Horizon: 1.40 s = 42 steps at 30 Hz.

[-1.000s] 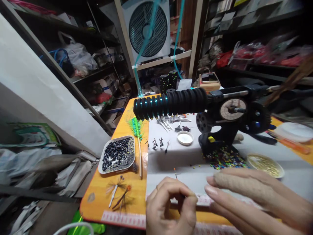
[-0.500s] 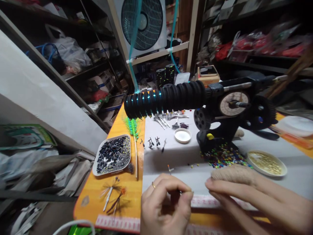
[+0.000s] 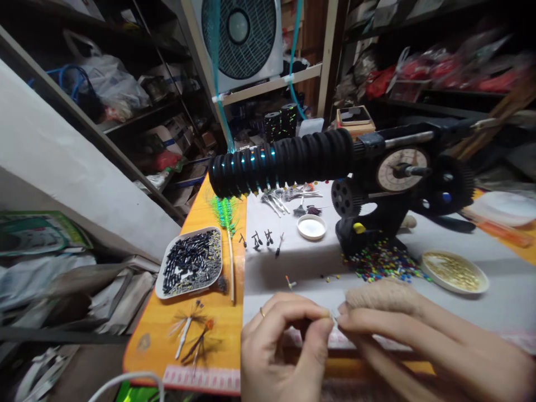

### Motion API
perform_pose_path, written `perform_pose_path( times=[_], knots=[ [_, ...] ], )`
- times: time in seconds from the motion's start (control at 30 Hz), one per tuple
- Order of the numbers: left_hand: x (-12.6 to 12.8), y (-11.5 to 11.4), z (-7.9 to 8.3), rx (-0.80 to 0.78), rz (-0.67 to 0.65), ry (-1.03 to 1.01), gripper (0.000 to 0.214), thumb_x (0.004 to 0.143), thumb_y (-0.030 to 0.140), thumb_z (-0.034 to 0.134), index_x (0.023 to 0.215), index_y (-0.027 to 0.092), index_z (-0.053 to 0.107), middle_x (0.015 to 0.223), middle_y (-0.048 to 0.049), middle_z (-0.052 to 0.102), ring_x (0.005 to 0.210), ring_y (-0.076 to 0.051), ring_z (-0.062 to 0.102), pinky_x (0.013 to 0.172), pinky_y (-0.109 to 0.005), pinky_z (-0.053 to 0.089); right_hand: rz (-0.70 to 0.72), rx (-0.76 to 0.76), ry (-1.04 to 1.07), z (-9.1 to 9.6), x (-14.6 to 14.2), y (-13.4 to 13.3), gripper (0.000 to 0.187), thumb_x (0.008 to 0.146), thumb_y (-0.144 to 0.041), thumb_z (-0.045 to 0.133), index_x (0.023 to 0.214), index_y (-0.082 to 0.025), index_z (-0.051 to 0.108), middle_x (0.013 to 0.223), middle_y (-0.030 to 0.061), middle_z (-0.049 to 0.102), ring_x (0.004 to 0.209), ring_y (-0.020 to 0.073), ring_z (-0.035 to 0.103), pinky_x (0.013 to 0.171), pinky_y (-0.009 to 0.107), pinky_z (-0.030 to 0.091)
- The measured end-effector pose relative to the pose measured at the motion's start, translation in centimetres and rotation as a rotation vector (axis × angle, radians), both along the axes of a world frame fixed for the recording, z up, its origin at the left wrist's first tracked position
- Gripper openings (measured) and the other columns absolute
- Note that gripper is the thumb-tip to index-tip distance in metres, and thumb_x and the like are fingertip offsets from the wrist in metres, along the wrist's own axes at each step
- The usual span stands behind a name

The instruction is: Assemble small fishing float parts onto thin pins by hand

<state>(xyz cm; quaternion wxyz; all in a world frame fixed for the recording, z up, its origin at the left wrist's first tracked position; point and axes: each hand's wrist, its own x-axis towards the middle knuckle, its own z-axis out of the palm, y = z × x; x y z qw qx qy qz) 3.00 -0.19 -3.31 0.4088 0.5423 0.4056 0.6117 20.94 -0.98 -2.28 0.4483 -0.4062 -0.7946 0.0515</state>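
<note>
1. Leftmost, a tray [image 3: 190, 271] of dark tubes lies on the desk [image 3: 218, 329].
2. Left hand [image 3: 285, 349] fingers pinch shut on a tiny rig [image 3: 334, 319].
3. Right hand [image 3: 402, 335] fingertips meet it too; it looks light and fragile, best held by its stem.

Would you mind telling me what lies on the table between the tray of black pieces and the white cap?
In the head view, between the tray and white cap lie a green feather and small black hooks.

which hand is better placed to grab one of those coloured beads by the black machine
Right. The right hand lies just in front of the coloured beads; the left hand sits further left.
</note>
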Motion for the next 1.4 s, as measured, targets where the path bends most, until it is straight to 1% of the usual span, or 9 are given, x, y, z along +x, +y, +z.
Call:
perform_pose_path(
  times=[0.17, 0.27, 0.43, 0.53, 0.7, 0.97, 1.07, 1.2, 1.4],
  knots=[
    [0.0, 0.1, 0.6, -0.127, -0.109, -0.191, 0.015, 0.096, 0.04, 0.09, 0.087, 0.029, 0.089, 0.084, 0.0016, 0.082, 0.076, -0.013, 0.069, 0.072, -0.019, 0.053, 0.025, -0.062, 0.167, 0.2, 0.0, 0.2, 0.016, 0.108, -0.02, 0.069, 0.116, -0.033, 0.075, 0.123, -0.0007, 0.082, 0.106, 0.0105, 0.086, 0.097, 0.007, 0.061],
    [-0.1, 0.2, 1.4, -0.202, -0.152, -0.27, 0.018, 0.09, 0.044, 0.096, 0.083, 0.028, 0.091, 0.083, -0.0005, 0.083, 0.069, -0.012, 0.064, 0.071, -0.02, 0.055, 0.097, -0.127, 0.27, 0.1, -0.2, 0.0, 0.021, 0.105, -0.017, 0.072, 0.117, -0.034, 0.078, 0.113, -0.002, 0.086, 0.094, 0.0129, 0.088, 0.086, 0.01, 0.067],
    [-0.4, 0.4, 3.8, -0.456, -0.281, -0.421, 0.027, 0.071, 0.044, 0.108, 0.073, 0.023, 0.091, 0.077, -0.0009, 0.078, 0.055, -0.005, 0.059, 0.057, -0.016, 0.052, 0.181, -0.28, 0.46, -0.1, -0.7, 0.0, 0.028, 0.107, -0.017, 0.069, 0.122, -0.036, 0.082, 0.102, 0.0017, 0.087, 0.084, 0.0244, 0.089, 0.071, 0.028, 0.074],
    [-0.7, 0.6, 4.6, -0.536, -0.317, -0.425, 0.031, 0.064, 0.045, 0.111, 0.068, 0.023, 0.09, 0.074, 0.0005, 0.076, 0.053, -0.002, 0.058, 0.055, -0.014, 0.049, 0.139, -0.232, 0.481, 0.5, -1.0, 0.3, 0.019, 0.105, -0.022, 0.075, 0.112, -0.037, 0.085, 0.094, -0.0005, 0.086, 0.077, 0.0198, 0.086, 0.066, 0.021, 0.07],
    [-1.3, 1.0, 4.4, -0.378, -0.29, -0.303, 0.017, 0.071, 0.026, 0.109, 0.074, 0.026, 0.092, 0.072, 0.0006, 0.076, 0.062, -0.008, 0.06, 0.057, -0.016, 0.048, 0.014, -0.162, 0.473, 1.4, -1.8, 0.7, 0.006, 0.104, -0.035, 0.082, 0.098, -0.037, 0.084, 0.086, -0.007, 0.085, 0.073, 0.0097, 0.082, 0.07, 0.006, 0.063],
    [-1.3, 1.4, 4.2, -0.285, -0.249, -0.172, 0.022, 0.071, 0.001, 0.083, 0.07, 0.023, 0.085, 0.071, 0.0029, 0.075, 0.064, -0.012, 0.063, 0.06, -0.021, 0.048, 0.102, -0.42, 0.604, 2.1, -2.2, 1.4, 0.013, 0.099, -0.055, 0.085, 0.092, -0.045, 0.089, 0.077, -0.0106, 0.084, 0.067, 0.0067, 0.081, 0.068, 0.004, 0.062],
    [-1.1, 1.4, 3.7, -0.365, -0.245, -0.305, 0.022, 0.072, 0.001, 0.084, 0.069, 0.023, 0.084, 0.069, 0.0041, 0.075, 0.063, -0.01, 0.063, 0.06, -0.018, 0.048, 0.076, -0.41, 0.548, 1.9, -2.2, 1.1, 0.009, 0.105, -0.051, 0.078, 0.105, -0.051, 0.088, 0.091, -0.0115, 0.088, 0.075, 0.0073, 0.084, 0.07, 0.005, 0.063],
    [-1.1, 1.4, 2.9, -0.387, -0.25, -0.431, 0.014, 0.08, 0.012, 0.094, 0.073, 0.021, 0.085, 0.069, 0.0033, 0.073, 0.065, -0.008, 0.061, 0.063, -0.014, 0.049, -0.021, -0.266, 0.366, 1.8, -2.4, 0.4, 0.008, 0.109, -0.036, 0.074, 0.105, -0.04, 0.081, 0.096, -0.0096, 0.084, 0.081, 0.0084, 0.082, 0.074, 0.007, 0.063],
    [-1.2, 1.2, 2.5, -0.245, -0.204, -0.315, 0.017, 0.085, 0.009, 0.087, 0.077, 0.024, 0.086, 0.077, 0.0029, 0.077, 0.074, -0.011, 0.067, 0.07, -0.017, 0.051, -0.015, -0.17, 0.213, 2.0, -2.6, 0.4, 0.015, 0.108, -0.018, 0.066, 0.1, -0.031, 0.07, 0.089, -0.007, 0.077, 0.074, 0.009, 0.077, 0.067, 0.014, 0.059]
  ],
)
